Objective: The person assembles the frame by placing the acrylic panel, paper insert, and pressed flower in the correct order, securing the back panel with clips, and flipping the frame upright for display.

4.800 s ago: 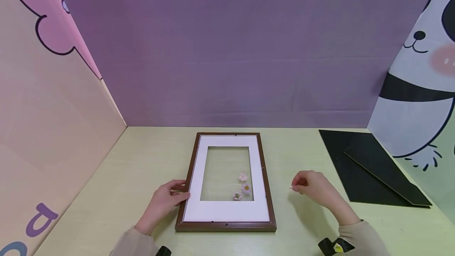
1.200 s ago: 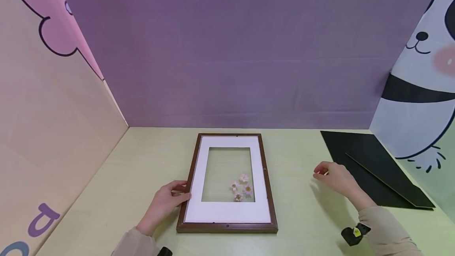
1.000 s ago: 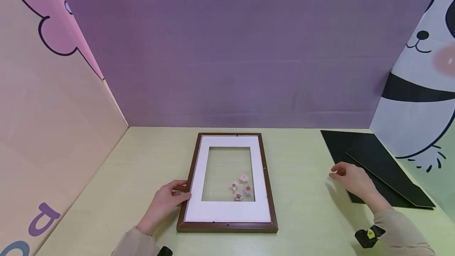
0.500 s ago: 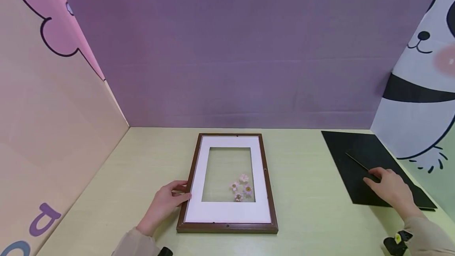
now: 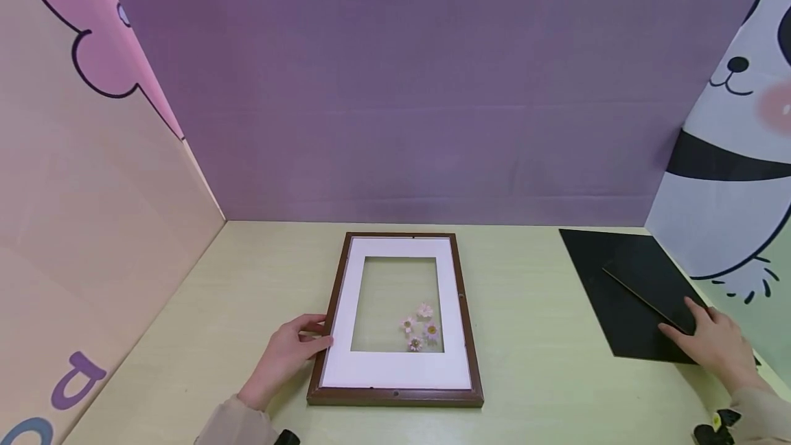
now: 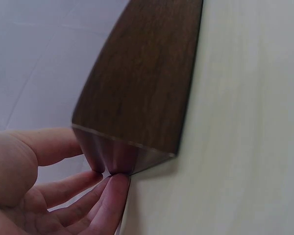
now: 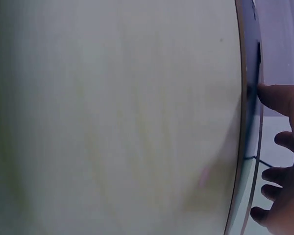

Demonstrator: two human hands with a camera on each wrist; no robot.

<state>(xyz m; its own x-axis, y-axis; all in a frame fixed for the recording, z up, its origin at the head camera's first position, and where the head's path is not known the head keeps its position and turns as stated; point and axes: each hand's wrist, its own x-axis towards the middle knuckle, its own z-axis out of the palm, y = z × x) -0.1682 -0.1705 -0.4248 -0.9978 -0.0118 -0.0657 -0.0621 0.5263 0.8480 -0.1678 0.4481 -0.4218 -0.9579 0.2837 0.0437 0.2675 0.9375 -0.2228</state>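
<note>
A brown wooden picture frame [image 5: 395, 399] lies flat on the table, with a white mat [image 5: 395, 370] inside it. Several small pink dried flowers [image 5: 431, 329] sit in the lower right of the mat's opening. My left hand [image 5: 285, 357] holds the frame's left side, its thumb on the upper edge; the left wrist view shows the fingers [image 6: 112, 200] against a frame corner [image 6: 132, 98]. At the far right, my right hand [image 5: 713, 342] is over the near right part of a black board [image 5: 618, 307], thumb and fingers spread. In the right wrist view the thumb touches the board's edge [image 7: 250, 117].
A raised slanting edge [image 5: 643, 299] runs across the black board. Pale wooden tabletop [image 5: 525, 307] lies between frame and board. Purple cloth [image 5: 395, 88] backs the table, and printed panels stand at the left [image 5: 123, 191] and right [image 5: 729, 225].
A fourth flower has joined the others in the opening since the earliest frame. My right hand has moved right from beside the frame to the black board. My left hand stays put.
</note>
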